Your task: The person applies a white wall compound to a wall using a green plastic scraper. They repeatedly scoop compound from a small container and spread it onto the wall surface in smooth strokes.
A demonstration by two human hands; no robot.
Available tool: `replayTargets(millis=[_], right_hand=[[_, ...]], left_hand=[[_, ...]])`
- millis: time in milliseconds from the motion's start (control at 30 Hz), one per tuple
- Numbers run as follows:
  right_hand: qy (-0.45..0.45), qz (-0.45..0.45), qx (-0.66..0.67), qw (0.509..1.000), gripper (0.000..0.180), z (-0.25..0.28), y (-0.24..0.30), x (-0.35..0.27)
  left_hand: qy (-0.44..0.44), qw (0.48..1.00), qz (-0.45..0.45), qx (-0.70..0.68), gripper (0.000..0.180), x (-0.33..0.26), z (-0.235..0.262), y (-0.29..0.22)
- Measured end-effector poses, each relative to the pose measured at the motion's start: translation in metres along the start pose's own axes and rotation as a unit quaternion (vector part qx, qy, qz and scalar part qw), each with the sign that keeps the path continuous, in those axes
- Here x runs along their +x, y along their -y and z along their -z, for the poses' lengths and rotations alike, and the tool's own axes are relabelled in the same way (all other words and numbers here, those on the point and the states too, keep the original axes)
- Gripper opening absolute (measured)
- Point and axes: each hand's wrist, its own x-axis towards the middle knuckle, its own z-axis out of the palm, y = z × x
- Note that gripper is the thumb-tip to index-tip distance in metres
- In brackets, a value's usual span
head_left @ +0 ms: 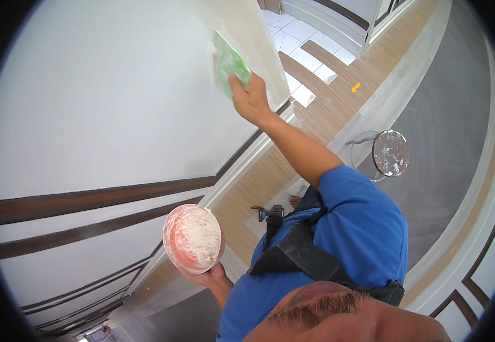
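Note:
My right hand (251, 98) is wrapped round the edge of a green plastic spreader (228, 64) smeared with pale filler. The spreader lies close against the upper part of the white wall (99, 102), near its right corner; whether all of its edge touches cannot be made out. Low on the left, my left hand (209, 276) supports a reddish bowl (172, 242) from below. Whitish filler (203, 236) covers the inside of the bowl, and its fingers under the bowl are mostly hidden.
Dark wooden moulding (99, 199) runs along the wall. A round stool (391, 153) with a paint-spattered seat stands on the grey floor (447, 125) to the right. Beyond the corner, loose wood-look planks (310, 77) lie over white tiles (284, 43).

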Motion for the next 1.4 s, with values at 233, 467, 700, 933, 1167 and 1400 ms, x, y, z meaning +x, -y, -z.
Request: replayTargets(millis=[233,467,700,933,1167,1400], right_hand=[[-0.212,-0.439,0.272,0.829,0.039,0.101,-0.187,-0.044],[-0.249,-0.463,0.234,0.818,0.047,0.136,-0.272,-0.039],[-0.255,-0.437,0.184,0.843,0.039,0.131,-0.298,-0.017],[-0.258,-0.378,-0.009,0.889,0.035,0.084,-0.278,0.029],[-0.194,-0.138,-0.140,0.961,0.030,0.022,-0.128,0.001],[-0.297,-0.378,0.081,0.873,0.019,0.107,-0.279,-0.054]], left_hand=[[-0.053,0.997,0.045,-0.021,0.063,-0.003,-0.011,0.001],[-0.016,0.997,0.044,0.060,0.065,-0.004,0.000,-0.001],[-0.032,0.998,0.035,0.042,0.064,-0.007,-0.011,-0.002],[-0.039,0.998,0.038,0.042,0.062,0.001,-0.009,0.000],[-0.026,0.995,0.030,0.095,0.059,-0.010,-0.029,-0.010],[-0.070,0.993,0.068,-0.066,0.086,-0.010,-0.040,-0.009]])
